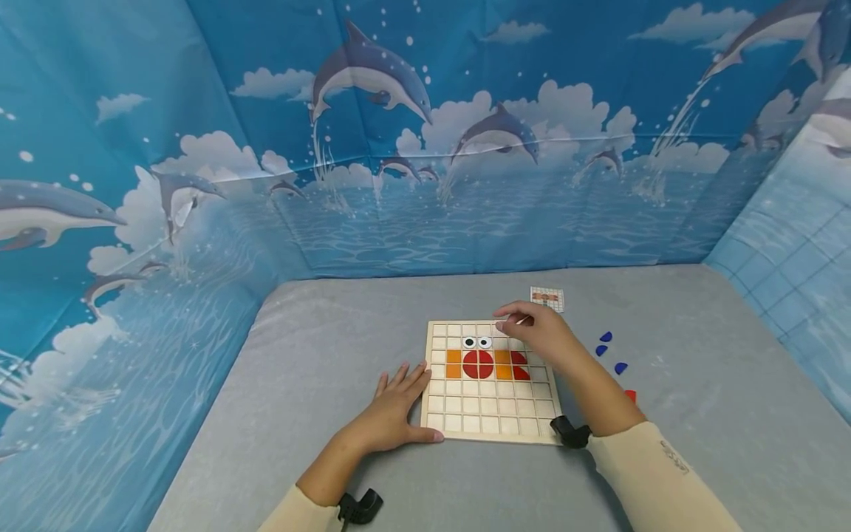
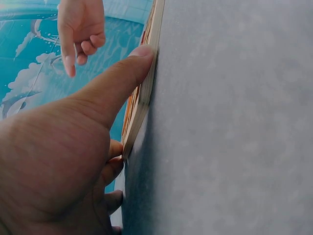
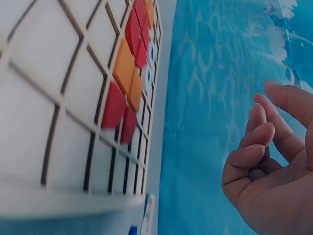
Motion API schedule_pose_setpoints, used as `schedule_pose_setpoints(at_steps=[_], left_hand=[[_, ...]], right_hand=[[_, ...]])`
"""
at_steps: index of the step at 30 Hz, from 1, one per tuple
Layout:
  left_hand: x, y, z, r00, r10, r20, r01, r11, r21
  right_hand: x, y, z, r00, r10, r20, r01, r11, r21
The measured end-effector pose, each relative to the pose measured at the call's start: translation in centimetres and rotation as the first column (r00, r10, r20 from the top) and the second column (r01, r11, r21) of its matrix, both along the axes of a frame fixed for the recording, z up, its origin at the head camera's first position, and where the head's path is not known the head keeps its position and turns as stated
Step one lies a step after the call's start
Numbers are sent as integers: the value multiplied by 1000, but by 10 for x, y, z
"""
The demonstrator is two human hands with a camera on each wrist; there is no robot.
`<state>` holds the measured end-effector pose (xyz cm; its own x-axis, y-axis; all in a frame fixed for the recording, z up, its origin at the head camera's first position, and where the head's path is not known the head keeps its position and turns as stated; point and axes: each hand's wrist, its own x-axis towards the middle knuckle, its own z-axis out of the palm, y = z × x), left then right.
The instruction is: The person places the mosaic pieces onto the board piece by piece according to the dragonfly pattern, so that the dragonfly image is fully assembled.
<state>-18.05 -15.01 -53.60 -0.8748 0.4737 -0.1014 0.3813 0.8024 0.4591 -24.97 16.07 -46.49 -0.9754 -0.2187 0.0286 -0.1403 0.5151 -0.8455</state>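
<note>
Right hand (image 1: 541,334), empty and loosely curled, hovers above a gridded wooden board (image 1: 488,406) while the left hand (image 1: 391,415), fingers outspread, touches its edge. Red tiles (image 1: 471,371) and orange tiles (image 1: 453,372) sit in the board, on a gray counter (image 1: 319,340).

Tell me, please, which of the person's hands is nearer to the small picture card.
Right. The right hand is above the board, just short of the picture card; the left hand touches the board around its near left corner, farther away.
</note>
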Motion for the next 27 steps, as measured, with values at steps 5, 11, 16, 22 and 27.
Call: schedule_pose_setpoints(at_steps=[5, 11, 16, 22, 27], left_hand=[[0, -1, 2, 1000, 3, -4, -3, 1000, 3], [0, 0, 1, 1000, -2, -8, 2, 1000, 8], [0, 0, 1, 1000, -11, -3, 11, 1000, 8], [0, 1, 1, 1000, -11, 5, 11, 1000, 7], [0, 0, 2, 1000, -1, 9, 1, 1000, 8]], right_hand=[[3, 15, 4, 1000, -29, -8, 29, 999, -26], [11, 34, 11, 998, -68, 1, 68, 998, -7], [20, 54, 14, 996, -89, 16, 88, 995, 39], [35, 80, 11, 993, -116, 0, 115, 988, 101], [42, 99, 3, 994, -109, -21, 110, 984, 137]])
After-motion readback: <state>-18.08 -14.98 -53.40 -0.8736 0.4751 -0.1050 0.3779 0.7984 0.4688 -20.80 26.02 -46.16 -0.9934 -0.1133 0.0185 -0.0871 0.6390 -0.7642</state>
